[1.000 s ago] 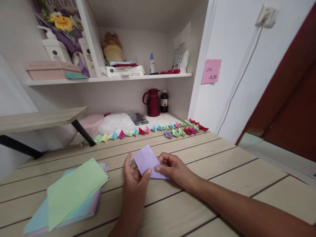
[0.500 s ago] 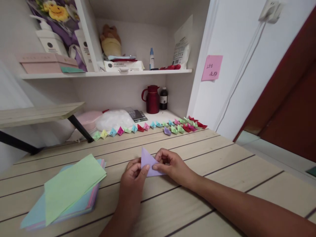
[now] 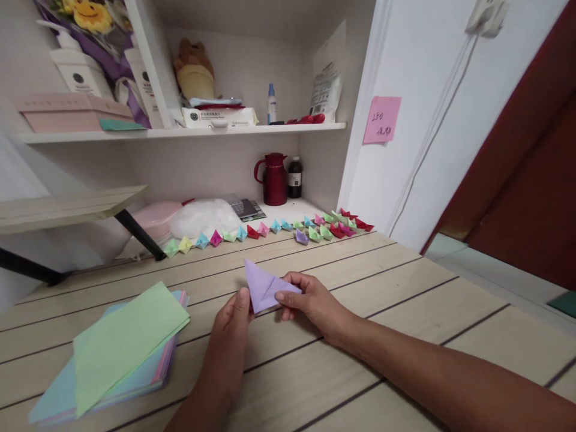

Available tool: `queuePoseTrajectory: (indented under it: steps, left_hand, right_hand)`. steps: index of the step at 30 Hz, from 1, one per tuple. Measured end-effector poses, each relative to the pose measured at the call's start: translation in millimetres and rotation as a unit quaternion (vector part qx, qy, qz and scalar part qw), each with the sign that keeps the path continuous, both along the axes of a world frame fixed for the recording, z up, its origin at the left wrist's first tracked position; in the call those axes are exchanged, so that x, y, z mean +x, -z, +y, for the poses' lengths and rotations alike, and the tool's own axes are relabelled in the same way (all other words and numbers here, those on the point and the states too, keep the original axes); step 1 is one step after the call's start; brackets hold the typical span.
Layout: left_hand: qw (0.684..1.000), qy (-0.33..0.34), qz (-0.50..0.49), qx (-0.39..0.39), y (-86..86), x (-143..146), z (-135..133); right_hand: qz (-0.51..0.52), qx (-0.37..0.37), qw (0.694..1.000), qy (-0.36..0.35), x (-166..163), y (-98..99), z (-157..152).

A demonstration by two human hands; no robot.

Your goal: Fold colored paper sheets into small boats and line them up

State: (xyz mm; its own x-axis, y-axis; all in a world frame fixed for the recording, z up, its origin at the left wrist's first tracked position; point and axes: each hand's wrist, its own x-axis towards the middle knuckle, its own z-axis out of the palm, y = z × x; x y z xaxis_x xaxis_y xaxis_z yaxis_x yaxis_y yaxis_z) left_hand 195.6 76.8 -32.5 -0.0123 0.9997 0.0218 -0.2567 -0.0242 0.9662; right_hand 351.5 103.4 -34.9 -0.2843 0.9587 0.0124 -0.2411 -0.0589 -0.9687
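A folded sheet of purple paper [image 3: 263, 288], roughly triangular with a crease across its face, is held just above the wooden table [image 3: 342, 390]. My right hand [image 3: 315, 303] pinches its right corner, thumb on the front and fingers beneath. At the paper's left edge is my left hand [image 3: 231, 318], closed, with the thumb upright beside the edge and the other fingers partly hidden behind it. Small folded paper boats in several colours line the back of the table, among them a purple boat [image 3: 301, 237].
To the left lies a stack of coloured paper, green sheets [image 3: 130, 342] on top. A small raised wooden shelf [image 3: 72, 207] on black legs stands at the back left. Behind the boats are a plastic bag [image 3: 204, 217], a red jug [image 3: 274, 179] and a dark bottle [image 3: 294, 178].
The purple paper has turned and tilted, so its creased face now shows. My left thumb has moved off its front to the left edge. The view has shifted slightly.
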Motion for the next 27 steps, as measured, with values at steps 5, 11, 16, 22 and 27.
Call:
queuePoseTrajectory:
  steps: [5,11,16,22,27]
  left_hand:
    - [0.998,-0.052,0.044,-0.003,7.3,4,3]
    - [0.998,-0.062,-0.009,-0.022,12.2,-2,3]
    - [0.991,0.058,-0.117,-0.028,7.0,-13,6]
    - [0.977,0.126,-0.147,-0.085,-2.6,-10,3]
    - [0.975,0.162,-0.115,-0.104,-10.0,-1,-6]
  right_hand:
    - [0.058,0.000,0.998,0.026,-2,1.0,0]
    - [0.047,0.001,0.998,-0.044,-6,0.8,-12]
    - [-0.012,0.127,0.988,-0.089,1,-4.1,-17]
    - [0.022,0.112,0.993,0.013,9,-10.5,-11]
    - [0.063,0.095,0.993,0.004,10,-14.9,-12]
